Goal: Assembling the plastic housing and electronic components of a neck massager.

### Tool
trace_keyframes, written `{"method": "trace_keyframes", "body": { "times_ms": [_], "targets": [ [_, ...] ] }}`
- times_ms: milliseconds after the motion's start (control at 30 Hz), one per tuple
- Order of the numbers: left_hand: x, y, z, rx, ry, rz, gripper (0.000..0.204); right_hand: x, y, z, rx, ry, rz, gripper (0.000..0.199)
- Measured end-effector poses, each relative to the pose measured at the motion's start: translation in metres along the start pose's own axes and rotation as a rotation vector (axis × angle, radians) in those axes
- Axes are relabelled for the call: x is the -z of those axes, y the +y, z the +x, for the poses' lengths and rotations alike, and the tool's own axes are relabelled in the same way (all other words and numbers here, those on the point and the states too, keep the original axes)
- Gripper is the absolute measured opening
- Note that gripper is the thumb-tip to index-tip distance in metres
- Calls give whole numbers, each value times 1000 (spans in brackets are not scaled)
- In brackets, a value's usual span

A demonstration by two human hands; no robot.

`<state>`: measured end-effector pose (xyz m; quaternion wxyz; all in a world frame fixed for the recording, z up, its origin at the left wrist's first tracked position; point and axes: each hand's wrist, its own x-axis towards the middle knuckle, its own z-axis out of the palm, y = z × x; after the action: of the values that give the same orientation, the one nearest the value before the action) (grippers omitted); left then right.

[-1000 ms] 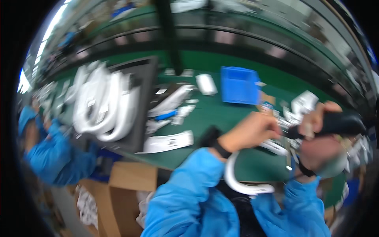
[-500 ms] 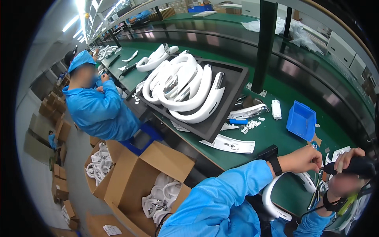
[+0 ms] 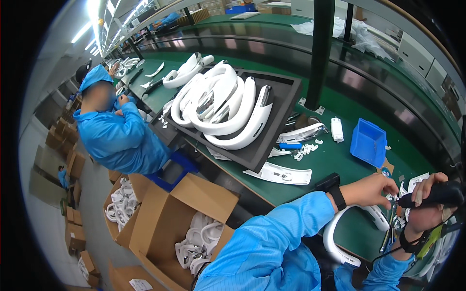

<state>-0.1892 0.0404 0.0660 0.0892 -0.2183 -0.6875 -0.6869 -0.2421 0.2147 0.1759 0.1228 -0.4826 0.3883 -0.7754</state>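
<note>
My right hand is wrapped round a black electric screwdriver, its tip pointing left. The fingertips of my left hand are pinched together close to that tip; whatever they hold is too small to make out. Below my hands, a white curved U-shaped shell lies at the table's near edge. Metal and white small parts crowd around the screwdriver's tip, partly hidden by my fingers.
A black tray piled with white curved shells stands on the green table. Beyond my left hand is a blue bin. An open carton with white parts stands beside me. To the left, a co-worker in blue sits.
The whole view has shifted slightly. My left fingertips and the screwdriver's tip have moved only a little and stay close together; the right hand keeps its grip.
</note>
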Motion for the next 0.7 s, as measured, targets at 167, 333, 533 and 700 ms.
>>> {"method": "trace_keyframes", "body": {
  "times_ms": [167, 333, 533, 700],
  "targets": [
    [6, -6, -3, 48, 16, 182, 57, 44, -8, -16, 48, 248, -193, 83],
    [3, 7, -11, 17, -293, 258, 60, 114, -34, -40, -21, 525, -324, 80],
    [-2, -7, -21, 34, -295, 467, 29, 104, -36, -44, -100, 654, -411, 79],
    [18, 14, -9, -55, -313, 297, 35, 122, -28, -53, -42, 818, -163, 60]
  ]
}}
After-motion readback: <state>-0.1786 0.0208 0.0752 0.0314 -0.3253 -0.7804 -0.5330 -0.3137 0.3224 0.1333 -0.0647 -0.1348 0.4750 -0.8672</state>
